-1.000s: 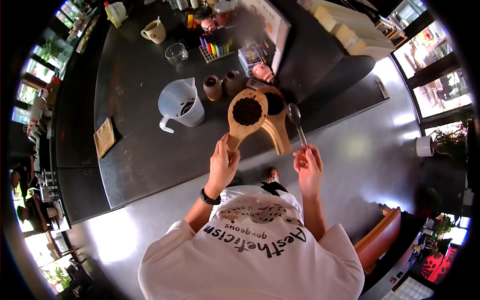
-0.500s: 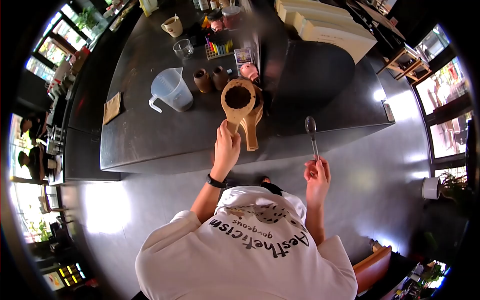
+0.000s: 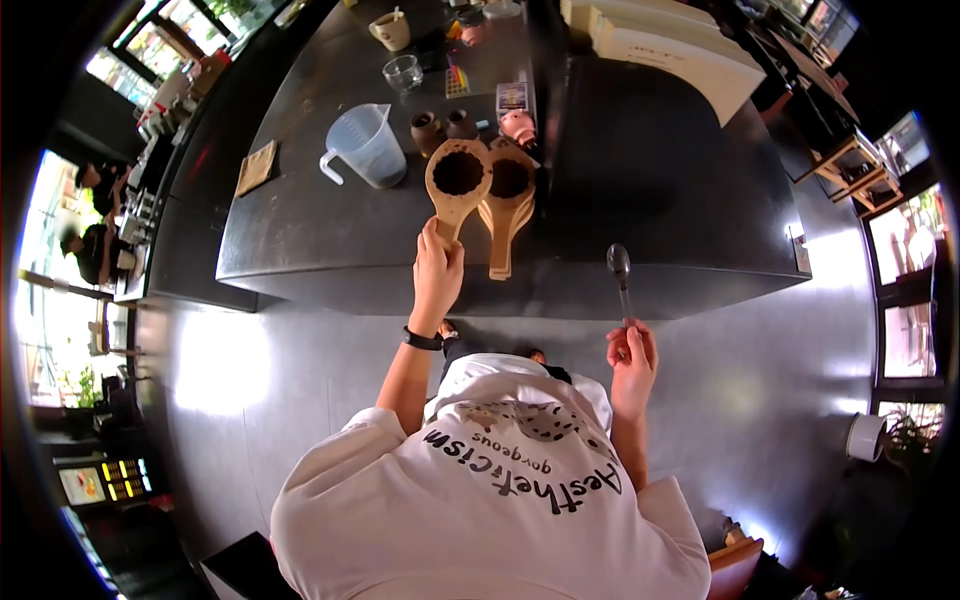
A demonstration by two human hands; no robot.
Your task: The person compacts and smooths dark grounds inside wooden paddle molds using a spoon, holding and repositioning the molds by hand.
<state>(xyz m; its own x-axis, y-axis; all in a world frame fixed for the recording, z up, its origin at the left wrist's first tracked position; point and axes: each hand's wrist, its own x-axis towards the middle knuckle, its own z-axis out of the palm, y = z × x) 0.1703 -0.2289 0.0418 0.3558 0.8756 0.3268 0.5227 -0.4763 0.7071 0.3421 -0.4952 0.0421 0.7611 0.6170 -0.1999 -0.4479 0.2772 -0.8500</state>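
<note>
My left hand (image 3: 437,270) is closed round the handle of a pale wooden scoop (image 3: 461,207) with a dark round hollow; whether that is filling or stain I cannot tell. Just right of it, partly overlapped, lies a similar stack of wooden scoops (image 3: 503,232), handles toward me at the counter edge. My right hand (image 3: 632,358) grips a long-handled spoon (image 3: 619,263) by its lower end, bowl upward, apart from the counter. Behind the scoops stand two small brown wooden cups (image 3: 427,130). A clear plastic measuring jug (image 3: 367,145) is to their left.
The dark counter (image 3: 300,240) bears a folded brown cloth (image 3: 257,168), a glass cup (image 3: 403,73), a beige mug (image 3: 391,31), a pink pig figure (image 3: 518,128) and a small picture card (image 3: 511,97). Large cream boxes (image 3: 670,45) stand at the back right. People (image 3: 95,245) are at far left.
My left hand has shifted the held scoop slightly left, uncovering more of the stack's dark hollow. The spoon stays in my right hand, almost unmoved. The view has tilted and turned a little.
</note>
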